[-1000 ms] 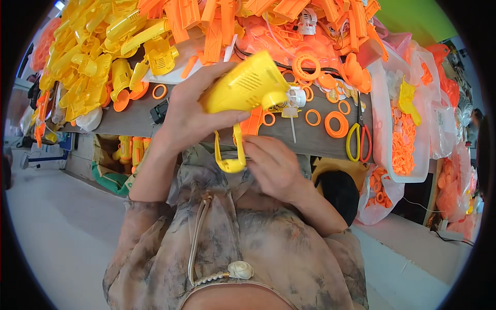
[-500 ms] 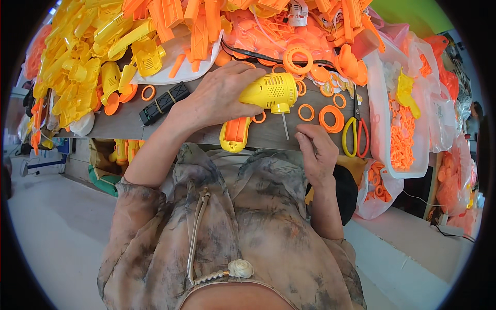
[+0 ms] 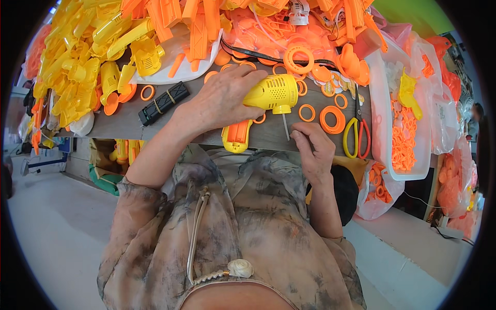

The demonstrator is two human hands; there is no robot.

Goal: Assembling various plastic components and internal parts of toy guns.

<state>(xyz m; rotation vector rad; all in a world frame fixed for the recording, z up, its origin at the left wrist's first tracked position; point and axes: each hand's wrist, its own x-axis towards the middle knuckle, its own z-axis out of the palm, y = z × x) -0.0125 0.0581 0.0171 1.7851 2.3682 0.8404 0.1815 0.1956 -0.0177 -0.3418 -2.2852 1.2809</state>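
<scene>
Nearest me I see my right hand (image 3: 313, 147) at the front edge of the grey worktable (image 3: 129, 121), its fingers curled in and pinched at the tip of a thin metal rod (image 3: 285, 126) that sticks out of the yellow toy drill (image 3: 274, 93) toward me. Just beyond, my left hand (image 3: 222, 98) lies over the back of that drill, fingers wrapped around its body and pressing it down on the table; the drill's yellow-and-orange handle (image 3: 236, 135) pokes out under my palm to the table's near edge. To the right of the rod lie loose orange rings (image 3: 330, 119), and past them a pair of scissors with yellow and red handles (image 3: 356, 135) rests just beside a white tray (image 3: 382, 124) filled with small orange parts. To the left of my left wrist a black battery block (image 3: 164, 103) sits on bare table, well apart from the drill. Farther back, the table is heaped: a pile of yellow plastic shells (image 3: 88, 67) on the left, orange moulded pieces (image 3: 206, 26) in the middle, and clear bags of orange parts (image 3: 439, 103) off to the far right.
</scene>
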